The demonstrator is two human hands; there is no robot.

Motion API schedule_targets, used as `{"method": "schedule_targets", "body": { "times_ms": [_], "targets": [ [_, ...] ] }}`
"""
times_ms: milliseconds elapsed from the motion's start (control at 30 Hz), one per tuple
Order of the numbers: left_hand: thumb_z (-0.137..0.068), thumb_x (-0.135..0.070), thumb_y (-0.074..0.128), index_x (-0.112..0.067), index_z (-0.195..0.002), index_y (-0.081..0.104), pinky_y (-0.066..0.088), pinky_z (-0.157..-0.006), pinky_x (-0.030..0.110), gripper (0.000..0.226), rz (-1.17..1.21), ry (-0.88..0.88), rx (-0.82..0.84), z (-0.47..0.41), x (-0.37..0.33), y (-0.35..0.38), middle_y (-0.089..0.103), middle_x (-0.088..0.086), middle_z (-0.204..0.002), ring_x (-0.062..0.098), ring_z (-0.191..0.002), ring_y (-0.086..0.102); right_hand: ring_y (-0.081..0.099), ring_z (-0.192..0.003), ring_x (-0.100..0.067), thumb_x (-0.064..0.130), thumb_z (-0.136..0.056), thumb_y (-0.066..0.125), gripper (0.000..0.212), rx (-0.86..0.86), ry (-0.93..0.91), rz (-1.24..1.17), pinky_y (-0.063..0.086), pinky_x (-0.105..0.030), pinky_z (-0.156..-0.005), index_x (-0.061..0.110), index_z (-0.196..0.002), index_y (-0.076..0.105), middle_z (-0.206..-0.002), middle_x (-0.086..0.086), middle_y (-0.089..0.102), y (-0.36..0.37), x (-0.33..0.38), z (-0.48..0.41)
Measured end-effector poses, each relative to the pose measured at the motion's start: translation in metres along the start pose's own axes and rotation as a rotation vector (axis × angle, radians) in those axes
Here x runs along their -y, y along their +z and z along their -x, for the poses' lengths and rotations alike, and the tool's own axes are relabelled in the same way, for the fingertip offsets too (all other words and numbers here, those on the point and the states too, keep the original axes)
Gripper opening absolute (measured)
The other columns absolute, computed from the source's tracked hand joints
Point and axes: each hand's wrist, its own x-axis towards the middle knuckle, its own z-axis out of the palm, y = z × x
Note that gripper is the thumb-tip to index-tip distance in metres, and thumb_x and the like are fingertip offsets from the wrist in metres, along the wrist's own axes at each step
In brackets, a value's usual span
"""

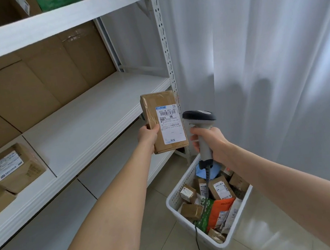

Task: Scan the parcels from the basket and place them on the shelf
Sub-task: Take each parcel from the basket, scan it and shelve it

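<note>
Our left hand (148,136) grips the stiff, seemingly light cardboard parcel (163,122) by its lower edge before the shelf (89,121), our right hand (210,142) clamped on the scanner (200,124) above the basket (187,178).

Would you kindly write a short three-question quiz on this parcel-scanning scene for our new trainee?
1. True or false: the left hand holds a brown parcel with its label facing the camera.
2. The right hand grips: A) a tape roll, B) a scanner, C) a marker.
3. Fill in: the other parcels lie in a white ____ on the floor.
Key: 1 true; 2 B; 3 basket.
</note>
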Motion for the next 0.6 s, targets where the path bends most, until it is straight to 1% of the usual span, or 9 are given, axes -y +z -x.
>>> {"method": "schedule_targets", "body": {
  "times_ms": [100,167,233,267,300,367,467,533,600],
  "targets": [
    [-0.099,-0.034,0.048,-0.012,-0.131,0.050,0.050,-0.075,0.038,0.039,0.029,0.008,0.015,0.011,-0.005,-0.018,0.061,0.007,-0.124,0.025,-0.106,0.060,0.062,-0.090,-0.025,0.020,-0.086,0.071,0.033,-0.043,-0.011,-0.003,0.051,-0.029,-0.057,0.010,-0.114,0.056,-0.104,-0.012,0.063,0.012,0.003,-0.009],
    [-0.100,-0.034,0.044,-0.010,-0.132,0.049,0.048,-0.076,0.037,0.041,0.054,0.011,0.000,0.019,-0.007,-0.031,0.061,0.008,-0.124,0.028,-0.110,0.059,0.063,-0.095,-0.029,0.020,-0.083,0.075,0.042,-0.021,-0.002,-0.013,0.054,-0.033,-0.062,0.009,-0.119,0.057,-0.112,-0.015,0.064,0.024,0.004,-0.014],
    [-0.100,-0.035,0.044,-0.009,-0.131,0.051,0.049,-0.078,0.037,0.041,0.063,0.023,-0.036,0.027,-0.008,-0.048,0.061,0.008,-0.124,0.027,-0.107,0.060,0.064,-0.095,-0.030,0.017,-0.083,0.075,0.041,0.035,0.020,-0.028,0.056,-0.037,-0.071,0.009,-0.119,0.058,-0.111,-0.014,0.064,0.040,0.004,-0.018],
    [-0.100,-0.035,0.045,-0.009,-0.129,0.052,0.050,-0.079,0.038,0.040,0.069,0.024,-0.068,0.032,-0.008,-0.058,0.062,0.009,-0.123,0.026,-0.104,0.061,0.064,-0.094,-0.029,0.015,-0.084,0.074,0.038,0.059,0.021,-0.017,0.056,-0.038,-0.074,0.008,-0.118,0.057,-0.107,-0.013,0.064,0.049,0.004,-0.019],
    [-0.099,-0.035,0.046,-0.008,-0.127,0.054,0.052,-0.080,0.038,0.039,0.076,0.024,-0.104,0.035,-0.007,-0.070,0.063,0.010,-0.122,0.027,-0.103,0.062,0.064,-0.091,-0.027,0.012,-0.085,0.073,0.035,0.077,0.017,-0.004,0.056,-0.036,-0.074,0.008,-0.116,0.057,-0.101,-0.011,0.064,0.060,0.003,-0.020],
    [-0.098,-0.033,0.050,-0.008,-0.124,0.055,0.054,-0.080,0.038,0.037,0.095,0.039,-0.168,0.042,-0.006,-0.099,0.064,0.010,-0.121,0.027,-0.102,0.063,0.062,-0.080,-0.021,0.009,-0.084,0.072,0.032,0.122,0.010,0.011,0.054,-0.031,-0.068,0.006,-0.113,0.057,-0.091,-0.008,0.062,0.086,0.001,-0.020],
    [-0.093,-0.022,0.060,-0.006,-0.126,0.053,0.054,-0.079,0.035,0.037,0.119,0.076,-0.227,0.052,-0.006,-0.150,0.062,0.010,-0.125,0.026,-0.104,0.062,0.060,-0.072,-0.018,0.005,-0.084,0.072,0.034,0.197,0.004,0.042,0.051,-0.028,-0.061,0.002,-0.114,0.057,-0.086,-0.007,0.061,0.134,-0.003,-0.013],
    [-0.090,-0.017,0.064,-0.007,-0.129,0.050,0.053,-0.084,0.034,0.043,0.126,0.086,-0.258,0.058,-0.006,-0.186,0.059,0.010,-0.128,0.027,-0.110,0.060,0.057,-0.066,-0.017,0.003,-0.083,0.071,0.037,0.248,0.006,0.035,0.048,-0.028,-0.057,-0.003,-0.116,0.057,-0.080,-0.008,0.059,0.171,-0.005,-0.008],
    [-0.089,-0.015,0.066,-0.008,-0.134,0.046,0.052,-0.092,0.036,0.050,0.132,0.083,-0.311,0.061,-0.001,-0.223,0.058,0.009,-0.130,0.027,-0.112,0.060,0.055,-0.063,-0.019,0.003,-0.082,0.073,0.039,0.288,0.004,0.047,0.046,-0.029,-0.054,-0.003,-0.116,0.056,-0.078,-0.010,0.058,0.211,-0.008,0.000]
  ]
}}
